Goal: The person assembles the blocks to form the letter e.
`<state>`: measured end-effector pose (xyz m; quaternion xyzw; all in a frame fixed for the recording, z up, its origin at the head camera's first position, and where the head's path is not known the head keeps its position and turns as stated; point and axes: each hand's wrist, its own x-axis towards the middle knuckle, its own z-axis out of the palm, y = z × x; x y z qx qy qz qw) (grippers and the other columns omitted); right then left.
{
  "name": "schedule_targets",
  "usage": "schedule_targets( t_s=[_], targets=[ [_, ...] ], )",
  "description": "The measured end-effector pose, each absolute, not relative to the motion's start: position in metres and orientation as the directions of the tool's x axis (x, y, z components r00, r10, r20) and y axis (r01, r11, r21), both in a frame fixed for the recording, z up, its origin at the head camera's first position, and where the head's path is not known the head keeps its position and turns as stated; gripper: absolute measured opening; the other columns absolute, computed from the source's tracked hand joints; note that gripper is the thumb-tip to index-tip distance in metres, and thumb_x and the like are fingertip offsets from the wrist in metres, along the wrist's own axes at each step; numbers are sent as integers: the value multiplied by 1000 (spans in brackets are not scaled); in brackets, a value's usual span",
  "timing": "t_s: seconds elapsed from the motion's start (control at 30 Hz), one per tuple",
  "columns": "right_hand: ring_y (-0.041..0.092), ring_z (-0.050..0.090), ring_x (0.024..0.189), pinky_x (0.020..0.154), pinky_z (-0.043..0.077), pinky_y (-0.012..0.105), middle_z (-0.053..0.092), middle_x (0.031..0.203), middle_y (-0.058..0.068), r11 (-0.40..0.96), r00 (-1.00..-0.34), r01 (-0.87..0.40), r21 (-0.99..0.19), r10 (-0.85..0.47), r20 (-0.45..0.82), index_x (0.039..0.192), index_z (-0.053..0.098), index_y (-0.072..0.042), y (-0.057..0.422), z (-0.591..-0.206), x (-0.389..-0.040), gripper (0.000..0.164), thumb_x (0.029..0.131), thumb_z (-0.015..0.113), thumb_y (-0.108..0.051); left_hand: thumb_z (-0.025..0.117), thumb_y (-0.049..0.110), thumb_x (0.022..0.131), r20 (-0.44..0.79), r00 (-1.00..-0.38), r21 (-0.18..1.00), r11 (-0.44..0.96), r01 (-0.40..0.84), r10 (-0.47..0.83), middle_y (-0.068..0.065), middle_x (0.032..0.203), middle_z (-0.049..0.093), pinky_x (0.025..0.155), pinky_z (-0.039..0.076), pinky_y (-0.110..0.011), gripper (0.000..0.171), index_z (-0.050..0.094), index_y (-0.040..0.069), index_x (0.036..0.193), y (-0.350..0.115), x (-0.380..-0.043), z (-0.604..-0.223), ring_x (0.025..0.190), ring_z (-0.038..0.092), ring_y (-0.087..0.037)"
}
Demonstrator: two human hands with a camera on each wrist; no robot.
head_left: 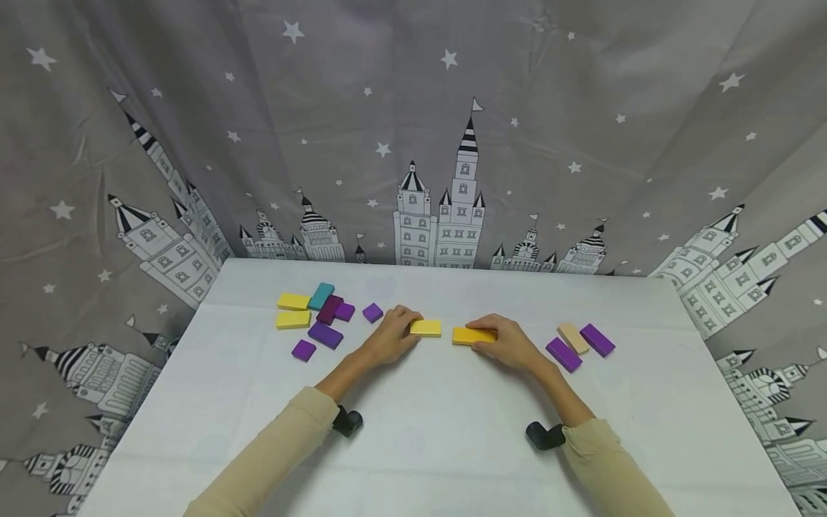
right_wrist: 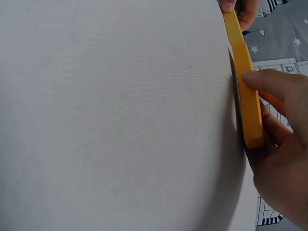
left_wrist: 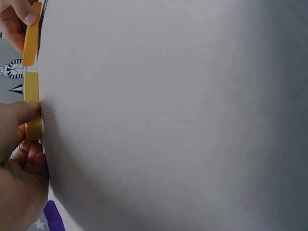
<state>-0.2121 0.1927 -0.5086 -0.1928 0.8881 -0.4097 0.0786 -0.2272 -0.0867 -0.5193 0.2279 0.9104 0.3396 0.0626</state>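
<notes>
Near the middle of the white table, my left hand (head_left: 391,336) pinches a yellow block (head_left: 426,329) by its left end. To its right, my right hand (head_left: 502,340) holds an orange-yellow block (head_left: 470,336) between thumb and fingers. The two blocks point end to end with a small gap between them in the head view. In the left wrist view, the thumb lies across the near side of the yellow block (left_wrist: 32,106). The right wrist view has the thumb pressed on the side of the orange-yellow block (right_wrist: 248,101), with a shadow beneath it.
Left of the hands lie two yellow blocks (head_left: 293,320), a teal block (head_left: 321,296), a maroon block (head_left: 330,309) and several purple blocks (head_left: 326,334). On the right, a tan block (head_left: 573,338) lies between two purple ones (head_left: 597,340). A grey castle-print curtain (head_left: 362,108) hangs behind the table.
</notes>
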Motion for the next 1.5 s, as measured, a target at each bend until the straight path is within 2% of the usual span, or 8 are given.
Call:
schedule_targets(
  t_s=[0.47,1.1,1.3,1.4,1.5],
  targets=[
    [31,58,117,107,41,49,65,123,12,602,-916,-283,-747,-399,26,125,68,-3,178,-510,-220,36,90,74,-8,69,12,94,63,-879,619,672,406,472,-14,118,56,90,44,-44,32,63,2,125,-83,-228,-519,104,49,-30],
    [29,58,115,105,42,49,65,123,12,599,-911,-284,-748,-413,15,126,68,-4,178,-511,-223,36,90,74,-10,72,12,92,102,-885,620,667,413,454,-12,117,59,91,44,-45,33,66,4,124,-82,-228,-521,105,51,-30],
    [30,58,116,106,42,49,65,124,12,607,-907,-291,-740,-420,12,126,68,-4,179,-510,-224,37,90,74,-11,74,11,90,108,-886,617,669,415,450,-16,126,57,95,45,-47,48,59,4,135,-83,-226,-520,112,51,-33],
    [30,58,117,106,42,49,65,124,12,603,-906,-295,-742,-423,17,126,68,-4,180,-511,-223,37,90,74,-10,75,13,90,130,-867,559,687,464,480,-14,134,54,100,43,-47,56,54,6,141,-83,-223,-519,119,49,-32],
    [31,57,117,106,42,49,65,124,12,598,-905,-300,-743,-425,23,126,68,-4,180,-513,-223,37,90,74,-10,74,15,91,170,-817,446,696,563,551,-12,139,54,106,40,-48,55,55,7,142,-85,-219,-516,127,48,-31]
  ],
)
